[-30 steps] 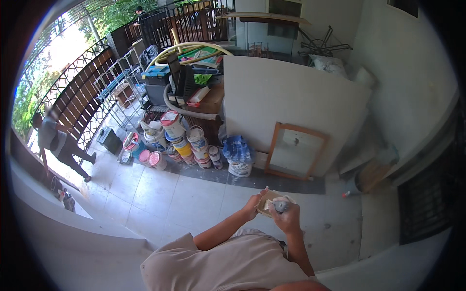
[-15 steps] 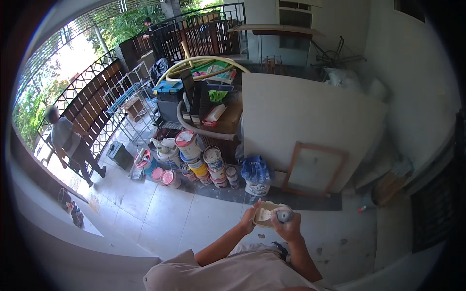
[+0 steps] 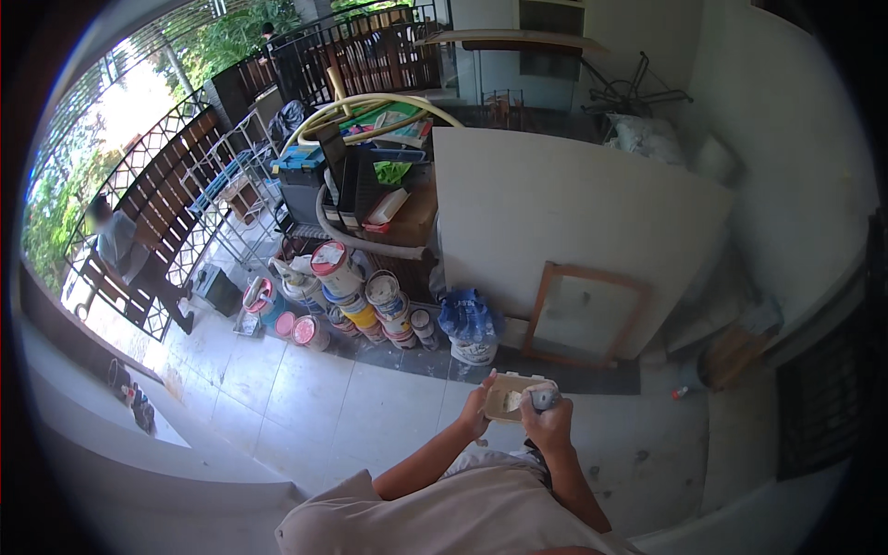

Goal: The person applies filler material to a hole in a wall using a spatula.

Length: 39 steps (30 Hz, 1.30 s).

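Note:
My left hand (image 3: 475, 410) is closed on the left side of a small beige open container (image 3: 502, 385), held in front of my body. White paste (image 3: 512, 400) lies inside it. My right hand (image 3: 548, 427) is wrapped around a grey tool with a rounded end (image 3: 545, 397), at the container's right side. The tool's working end is hidden by the hand and the container, so its exact kind does not show.
Stacked paint buckets (image 3: 388, 305) and a blue bag on a white bucket (image 3: 470, 324) stand ahead. A large white board (image 3: 573, 203) leans behind a wood-framed panel (image 3: 587, 314). One person (image 3: 134, 254) is by the gate at left; another (image 3: 275, 55) stands farther back.
The scene has shifted slightly left and up in view. My right hand and the tool have moved a little against the container. The person by the gate has changed posture.

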Available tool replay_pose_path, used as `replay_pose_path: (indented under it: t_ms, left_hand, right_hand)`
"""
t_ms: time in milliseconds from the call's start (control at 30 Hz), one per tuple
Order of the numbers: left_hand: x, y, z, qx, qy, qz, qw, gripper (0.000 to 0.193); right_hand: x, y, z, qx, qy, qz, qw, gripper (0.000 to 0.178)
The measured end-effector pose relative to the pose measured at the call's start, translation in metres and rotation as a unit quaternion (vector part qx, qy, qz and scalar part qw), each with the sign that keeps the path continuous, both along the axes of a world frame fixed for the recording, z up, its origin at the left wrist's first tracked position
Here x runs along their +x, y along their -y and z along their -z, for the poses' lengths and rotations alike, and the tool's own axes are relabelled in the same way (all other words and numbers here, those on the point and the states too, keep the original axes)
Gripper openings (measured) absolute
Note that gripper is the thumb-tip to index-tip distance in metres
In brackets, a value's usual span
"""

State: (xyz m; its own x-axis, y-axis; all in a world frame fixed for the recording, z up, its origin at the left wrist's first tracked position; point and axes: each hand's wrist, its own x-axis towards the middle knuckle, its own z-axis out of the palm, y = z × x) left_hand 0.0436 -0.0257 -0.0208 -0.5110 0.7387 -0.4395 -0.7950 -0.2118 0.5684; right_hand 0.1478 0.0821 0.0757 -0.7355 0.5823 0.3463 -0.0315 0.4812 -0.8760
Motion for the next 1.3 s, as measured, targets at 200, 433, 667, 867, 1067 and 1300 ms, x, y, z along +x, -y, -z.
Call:
replay_pose_path:
  t_ms: [200, 433, 667, 867, 1067, 1300]
  left_hand:
    - [0.016, -0.046, 0.000, 0.019, -0.026, -0.024, 0.999, 0.053]
    - [0.032, -0.084, -0.026, 0.023, -0.033, -0.018, 0.999, 0.055]
    - [0.058, -0.107, -0.006, 0.052, -0.032, -0.045, 0.997, 0.056]
    - [0.078, -0.110, -0.026, 0.008, -0.014, -0.053, 0.998, 0.056]
    - [0.080, -0.110, -0.027, 0.008, -0.003, -0.050, 0.999, 0.054]
    - [0.081, -0.112, -0.025, 0.011, -0.015, -0.031, 0.999, 0.055]
  right_hand:
    - [0.018, -0.042, -0.011, -0.057, -0.017, -0.013, 0.998, 0.014]
    - [0.033, -0.092, -0.020, 0.043, -0.026, -0.073, 0.996, 0.009]
    - [0.053, -0.114, -0.021, 0.027, -0.038, -0.085, 0.995, 0.009]
    - [0.066, -0.129, -0.002, -0.003, -0.006, -0.093, 0.996, 0.008]
    - [0.082, -0.125, -0.013, -0.011, -0.008, -0.067, 0.998, 0.009]
    - [0.090, -0.124, -0.022, 0.016, 0.018, -0.056, 0.998, 0.010]
